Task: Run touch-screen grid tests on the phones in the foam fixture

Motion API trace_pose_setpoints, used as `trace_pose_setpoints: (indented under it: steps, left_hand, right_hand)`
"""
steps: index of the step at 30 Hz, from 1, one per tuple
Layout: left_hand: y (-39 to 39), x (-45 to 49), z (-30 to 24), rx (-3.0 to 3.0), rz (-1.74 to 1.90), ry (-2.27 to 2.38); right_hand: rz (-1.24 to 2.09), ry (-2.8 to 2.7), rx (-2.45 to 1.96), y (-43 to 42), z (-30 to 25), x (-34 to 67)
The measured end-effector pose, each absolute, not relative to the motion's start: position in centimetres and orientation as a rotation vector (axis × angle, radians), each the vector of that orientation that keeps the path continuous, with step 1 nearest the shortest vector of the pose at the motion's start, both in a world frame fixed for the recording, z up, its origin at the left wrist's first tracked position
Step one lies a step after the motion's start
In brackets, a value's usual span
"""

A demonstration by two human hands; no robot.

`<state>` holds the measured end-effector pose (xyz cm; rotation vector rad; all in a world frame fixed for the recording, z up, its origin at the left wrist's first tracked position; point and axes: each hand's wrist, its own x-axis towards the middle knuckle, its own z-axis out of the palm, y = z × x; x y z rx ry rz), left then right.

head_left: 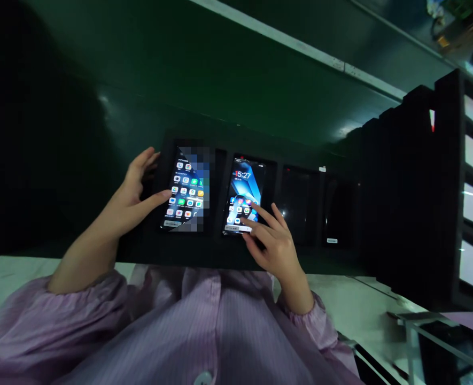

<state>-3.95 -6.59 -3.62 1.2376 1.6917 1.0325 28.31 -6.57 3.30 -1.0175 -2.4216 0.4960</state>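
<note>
Two lit phones lie in slots of a black foam tray (216, 251) in front of me. My left hand (134, 195) has its fingers spread, and the thumb touches the left edge of the left phone (184, 192), which shows a home screen of app icons. My right hand (270, 240) is open too, its index finger pressing the screen of the right phone (242, 192), which reads 15:27. Neither hand holds anything.
More tray slots to the right hold dark phones (300, 206). A stack of black foam trays (416, 192) stands on edge at the right. A green surface (220, 80) with a white stripe lies beyond. My lilac sleeves and shirt fill the bottom.
</note>
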Motion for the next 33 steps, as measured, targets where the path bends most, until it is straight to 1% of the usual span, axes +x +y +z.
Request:
trace_pose_setpoints:
  steps: [5,9,11,16,22,33]
  left_hand:
    - [-7.0,-4.5,-3.4,1.355,0.869,1.674]
    - [-8.3,-4.6,-3.2,1.399,0.629,1.684]
    - [-9.0,-4.7,-3.5,1.490,0.574,1.700]
    - [-9.4,-3.9,-4.0,1.728,0.673,1.796]
    - [-8.5,-1.8,-2.3,1.447,0.684,1.989]
    - [-8.2,-1.7,-1.1,1.311,0.657,1.883]
  right_hand:
    - [0.496,-2.385,-1.092,-6.6,2.9,28.1]
    - [0.512,-2.332,-1.018,-6.6,2.9,28.2]
    - [0.506,-2.269,-0.989,-6.6,2.9,28.4]
    - [0.520,-2.182,-0.994,-6.6,2.9,28.6]
    - [0.505,-2.266,-0.924,-6.5,3.3,28.3]
    - [0.572,-2.362,-0.811,-6.7,3.3,28.5]
